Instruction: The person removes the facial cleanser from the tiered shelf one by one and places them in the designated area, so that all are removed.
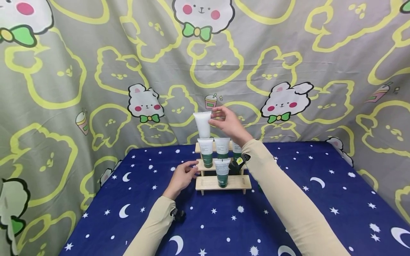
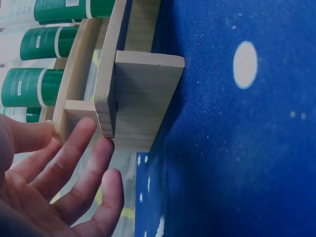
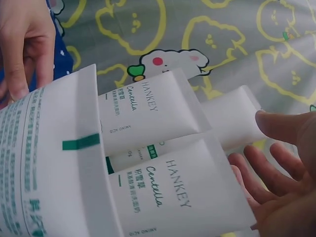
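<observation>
My right hand (image 1: pixel 228 122) is at the white squeeze tube (image 1: pixel 202 124) at the back left of a wooden step stand (image 1: pixel 205 183). In the right wrist view its thumb (image 3: pixel 281 126) touches that tube's flat end, the fingers spread apart. The tube's lower part is hidden behind a white-and-green tube (image 1: pixel 205 151) on the middle step. Beside that one stands another labelled tube (image 1: pixel 221 145), and a third (image 1: pixel 236 149) is partly covered by the right wrist. On the front step stands one tube (image 1: pixel 222 172). My left hand (image 2: pixel 64 182) touches the stand's left end with its fingertips, fingers loosely bent.
The stand is on a dark blue cloth (image 1: pixel 134 213) with moons and stars. Behind hangs a grey curtain (image 1: pixel 173 71) with yellow outlines and rabbits. Each wrist wears a small black camera. Something green (image 1: pixel 260 187) shows slightly beside the right sleeve.
</observation>
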A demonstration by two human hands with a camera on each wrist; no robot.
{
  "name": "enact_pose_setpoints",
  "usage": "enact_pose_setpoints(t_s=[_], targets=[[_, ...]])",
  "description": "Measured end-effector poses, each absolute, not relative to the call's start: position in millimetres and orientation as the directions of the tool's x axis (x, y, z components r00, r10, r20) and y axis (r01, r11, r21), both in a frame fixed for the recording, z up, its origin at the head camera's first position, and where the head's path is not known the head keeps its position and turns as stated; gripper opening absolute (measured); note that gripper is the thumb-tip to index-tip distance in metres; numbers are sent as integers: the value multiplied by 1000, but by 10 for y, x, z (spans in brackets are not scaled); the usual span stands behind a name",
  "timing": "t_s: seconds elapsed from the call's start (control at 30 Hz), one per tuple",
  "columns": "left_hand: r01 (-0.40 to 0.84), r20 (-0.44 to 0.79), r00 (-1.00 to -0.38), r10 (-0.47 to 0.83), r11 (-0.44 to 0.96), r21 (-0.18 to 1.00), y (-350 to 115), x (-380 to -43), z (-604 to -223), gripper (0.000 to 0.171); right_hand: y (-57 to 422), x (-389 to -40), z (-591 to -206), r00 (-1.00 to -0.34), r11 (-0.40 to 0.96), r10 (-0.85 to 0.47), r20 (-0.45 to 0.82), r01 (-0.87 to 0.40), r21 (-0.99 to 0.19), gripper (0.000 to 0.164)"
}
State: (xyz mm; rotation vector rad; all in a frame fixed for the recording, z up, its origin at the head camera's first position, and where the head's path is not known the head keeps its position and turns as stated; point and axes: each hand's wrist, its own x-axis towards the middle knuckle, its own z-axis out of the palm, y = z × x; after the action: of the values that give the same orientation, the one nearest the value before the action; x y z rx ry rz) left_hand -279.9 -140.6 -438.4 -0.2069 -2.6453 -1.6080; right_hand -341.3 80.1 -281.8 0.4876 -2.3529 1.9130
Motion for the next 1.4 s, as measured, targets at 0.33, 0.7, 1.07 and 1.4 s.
enact_pose_setpoints(t_s=[0.33,0.7,1.07,1.4], targets=[[155,125,-987,97,443,883,-1403,-2790,-4378,32,722,-3437,-2811,-959,258,-188,212,-256,-932,38],[147,114,-988,102,440,886,-1415,-2781,-4367,32,723,-3465,-2802,-966,301,-168,197,-240,-923,26],[151,118,-988,101,443,883,-1407,-2780,-4376,32,765,-3451,-2784,-965,275,-159,211,-248,-929,24],[145,115,-989,95,441,886,-1406,-2774,-4371,32,953,-3438,-2684,-953,228,-154,260,-291,-929,27]])
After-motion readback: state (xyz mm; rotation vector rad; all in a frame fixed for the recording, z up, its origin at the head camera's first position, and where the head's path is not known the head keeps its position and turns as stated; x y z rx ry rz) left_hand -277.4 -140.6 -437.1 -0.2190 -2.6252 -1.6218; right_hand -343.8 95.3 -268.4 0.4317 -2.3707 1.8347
